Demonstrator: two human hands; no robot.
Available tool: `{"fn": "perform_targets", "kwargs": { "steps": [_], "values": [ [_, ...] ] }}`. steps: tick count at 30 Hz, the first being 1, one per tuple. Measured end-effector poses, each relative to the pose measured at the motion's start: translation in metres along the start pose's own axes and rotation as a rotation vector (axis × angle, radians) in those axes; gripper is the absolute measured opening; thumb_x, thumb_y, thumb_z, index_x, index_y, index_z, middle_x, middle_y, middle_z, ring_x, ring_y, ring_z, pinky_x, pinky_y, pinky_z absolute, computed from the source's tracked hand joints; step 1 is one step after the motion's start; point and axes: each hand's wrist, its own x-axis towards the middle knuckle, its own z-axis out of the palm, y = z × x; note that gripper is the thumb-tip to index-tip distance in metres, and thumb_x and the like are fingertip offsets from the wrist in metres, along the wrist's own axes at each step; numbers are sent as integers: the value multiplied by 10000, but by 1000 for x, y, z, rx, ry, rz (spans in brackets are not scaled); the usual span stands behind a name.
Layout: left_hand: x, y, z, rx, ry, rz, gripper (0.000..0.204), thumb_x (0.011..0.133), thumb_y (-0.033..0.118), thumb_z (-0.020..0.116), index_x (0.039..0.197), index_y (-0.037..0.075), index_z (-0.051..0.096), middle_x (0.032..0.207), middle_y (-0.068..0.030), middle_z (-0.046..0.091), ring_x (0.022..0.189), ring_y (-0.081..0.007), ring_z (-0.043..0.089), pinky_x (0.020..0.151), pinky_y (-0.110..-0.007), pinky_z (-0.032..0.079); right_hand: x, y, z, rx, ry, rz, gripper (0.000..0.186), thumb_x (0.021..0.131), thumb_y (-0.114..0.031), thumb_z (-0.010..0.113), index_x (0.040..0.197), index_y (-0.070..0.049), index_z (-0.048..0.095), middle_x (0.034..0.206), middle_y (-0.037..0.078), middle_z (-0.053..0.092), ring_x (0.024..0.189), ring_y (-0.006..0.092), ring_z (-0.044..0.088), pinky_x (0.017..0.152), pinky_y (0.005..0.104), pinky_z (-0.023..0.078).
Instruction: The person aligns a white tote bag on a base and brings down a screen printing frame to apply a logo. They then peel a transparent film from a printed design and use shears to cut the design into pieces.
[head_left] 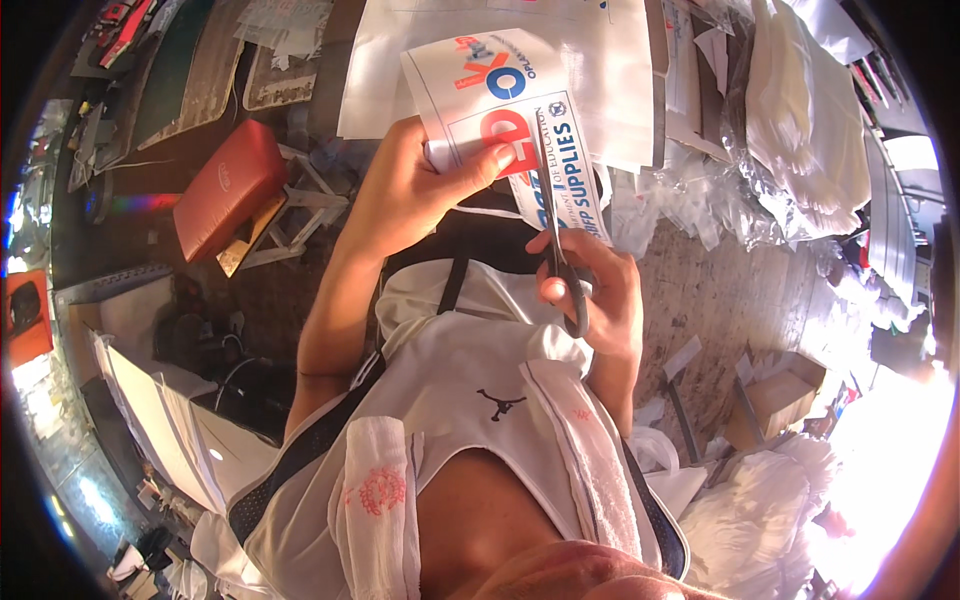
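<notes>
A white sheet printed in red and blue (515, 105) is held up in front of my chest. My left hand (425, 190) grips its near left edge, thumb on top and fingers beneath. In my right hand (605, 285) is a pair of scissors (574, 300), with fingers through the dark handles. The blades point away from me and lie along the sheet, between its larger left part and a narrower strip (578, 175) on the right. How far the blades are parted is hard to see.
Large white sheets (620, 100) lie on the table beyond my hands. A red box-shaped object (230, 185) rests on a stool to the left. Clear plastic bags (690, 205) and a stack of white material (800, 120) are at the right. A cardboard box (785, 395) stands at the lower right.
</notes>
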Motion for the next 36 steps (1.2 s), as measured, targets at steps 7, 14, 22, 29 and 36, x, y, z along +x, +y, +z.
{"fn": "perform_targets", "kwargs": {
  "steps": [7, 14, 22, 29, 36],
  "values": [
    [-2, -4, -9, 67, -35, -74, 260, 1001, 130, 756, 1190, -42, 709, 1037, -32, 747, 920, -78, 648, 793, -277, 544, -2, 0, 7, 23, 20, 26, 402, 851, -292, 895, 1090, -16, 727, 715, 15, 606, 645, 116, 505, 634, 285, 448],
    [-1, 1, -10, 99, -33, -66, 231, 999, 126, 758, 1153, -42, 724, 980, -20, 746, 856, -66, 631, 747, -266, 527, -2, 1, 10, 17, 50, 2, 434, 840, -316, 906, 1088, -12, 720, 704, 15, 598, 632, 117, 503, 619, 291, 447],
    [-5, -2, -12, 58, -101, -148, 261, 989, 195, 773, 1121, -27, 736, 920, -4, 734, 766, -42, 596, 643, -242, 481, 0, 5, 11, 33, 22, -7, 379, 847, -257, 892, 1084, -17, 720, 682, 4, 575, 635, 102, 490, 624, 277, 426],
    [-5, -6, -14, 59, -91, -133, 263, 982, 200, 774, 1120, -20, 735, 862, 18, 710, 710, -33, 553, 602, -229, 439, -1, 5, 15, 46, 40, 35, 386, 852, -269, 890, 1080, -10, 716, 675, 3, 571, 626, 104, 480, 623, 278, 420],
    [-9, -11, -12, 49, -106, -88, 264, 975, 160, 769, 1156, -27, 726, 915, 11, 726, 770, -40, 588, 647, -229, 478, 3, 2, 16, 72, 25, 1, 392, 863, -277, 877, 1084, 1, 712, 672, 8, 578, 624, 101, 482, 620, 277, 417]
  ]
}}
